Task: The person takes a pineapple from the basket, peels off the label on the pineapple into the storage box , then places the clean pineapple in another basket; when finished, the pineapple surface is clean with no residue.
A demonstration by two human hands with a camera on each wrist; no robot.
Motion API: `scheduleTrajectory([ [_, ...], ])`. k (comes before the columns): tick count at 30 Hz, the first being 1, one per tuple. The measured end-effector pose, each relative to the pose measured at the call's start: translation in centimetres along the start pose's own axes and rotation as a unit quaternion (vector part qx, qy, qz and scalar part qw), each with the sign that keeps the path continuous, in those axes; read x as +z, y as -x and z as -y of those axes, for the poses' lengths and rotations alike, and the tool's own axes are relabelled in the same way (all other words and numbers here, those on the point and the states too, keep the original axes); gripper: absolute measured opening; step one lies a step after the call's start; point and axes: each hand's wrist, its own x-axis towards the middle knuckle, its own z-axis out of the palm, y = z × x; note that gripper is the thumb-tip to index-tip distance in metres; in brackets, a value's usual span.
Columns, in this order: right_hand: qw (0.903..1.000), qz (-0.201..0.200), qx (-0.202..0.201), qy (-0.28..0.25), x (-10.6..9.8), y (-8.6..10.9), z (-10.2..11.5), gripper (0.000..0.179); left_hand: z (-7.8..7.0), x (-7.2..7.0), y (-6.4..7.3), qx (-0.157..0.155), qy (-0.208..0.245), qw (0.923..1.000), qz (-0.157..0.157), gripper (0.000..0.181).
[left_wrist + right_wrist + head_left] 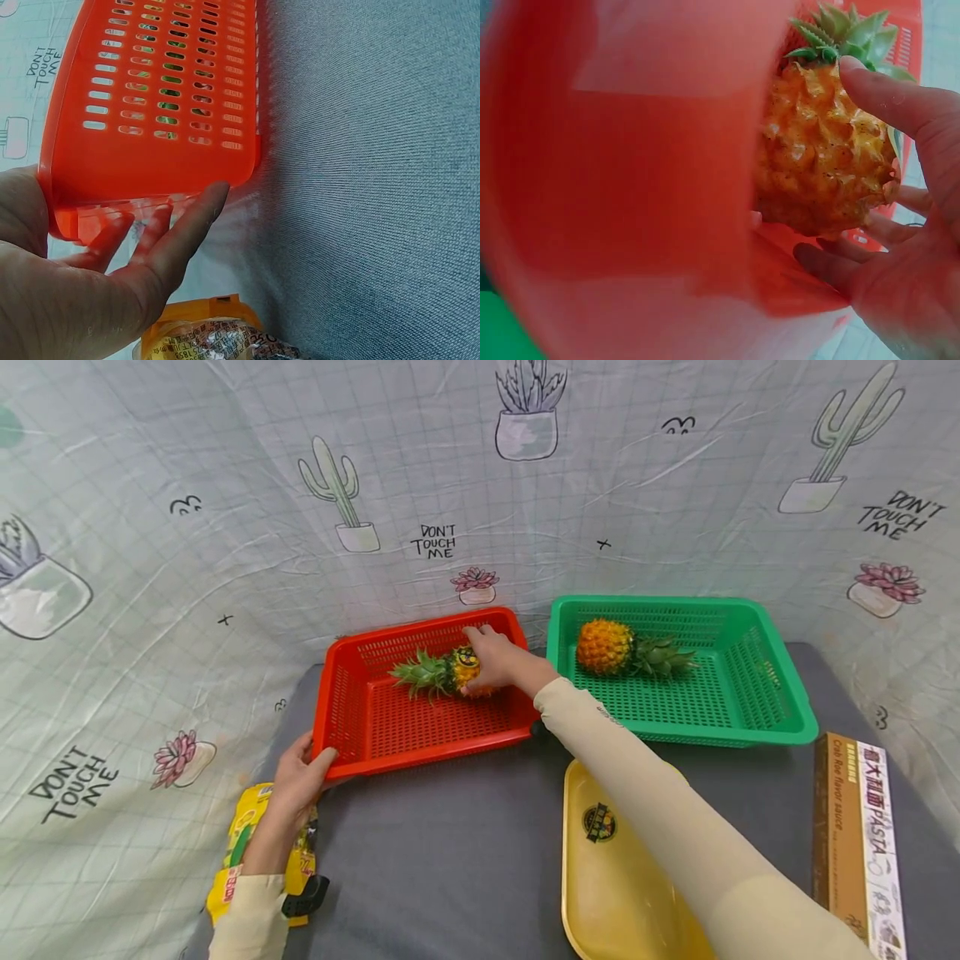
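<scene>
A red plastic basket (442, 755) stands at the back left. My left hand (298, 777) grips its front left corner, thumb over the rim and fingers against the outside in the left wrist view. Inside the basket a pineapple (821, 150) lies on its side, its green crown pointing left in the head view. My right hand (498, 662) holds this pineapple by the body, with the thumb near the crown and the fingers round the other side in the right wrist view. The basket's wall hides part of the fruit there.
A green basket (690, 733) at the back right holds another pineapple (604, 648). Below my right forearm lies a yellow tray (611, 885). A pasta box (847, 835) lies at the right edge, and a yellow packet (251, 810) sits under my left forearm.
</scene>
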Motion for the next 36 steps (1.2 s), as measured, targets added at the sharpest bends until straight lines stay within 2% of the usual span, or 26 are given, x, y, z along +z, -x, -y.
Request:
scheduleTrajectory([
  [12,0.9994,-0.009,-0.005,0.034,1.0,-0.2,0.2,0.105,0.1,-0.1,0.1,-0.006,0.001,1.0,-0.004,0.062],
  [16,0.9993,-0.005,0.005,0.037,1.4,-0.3,0.2,0.106,0.2,-0.2,0.1,-0.005,0.003,1.0,-0.004,0.062],
  [19,0.9988,-0.004,0.009,0.048,1.7,-0.4,0.2,0.102,0.3,-0.3,0.2,-0.006,0.006,1.0,-0.001,0.061],
  [26,0.9968,-0.023,-0.011,0.075,1.7,-0.5,0.1,0.085,0.4,-0.2,0.1,-0.008,0.008,0.9999,-0.002,0.062],
  [36,0.9976,-0.026,-0.008,0.064,1.5,-0.4,-0.1,0.084,0.5,-0.1,-0.4,-0.006,0.014,0.9999,-0.001,0.062],
])
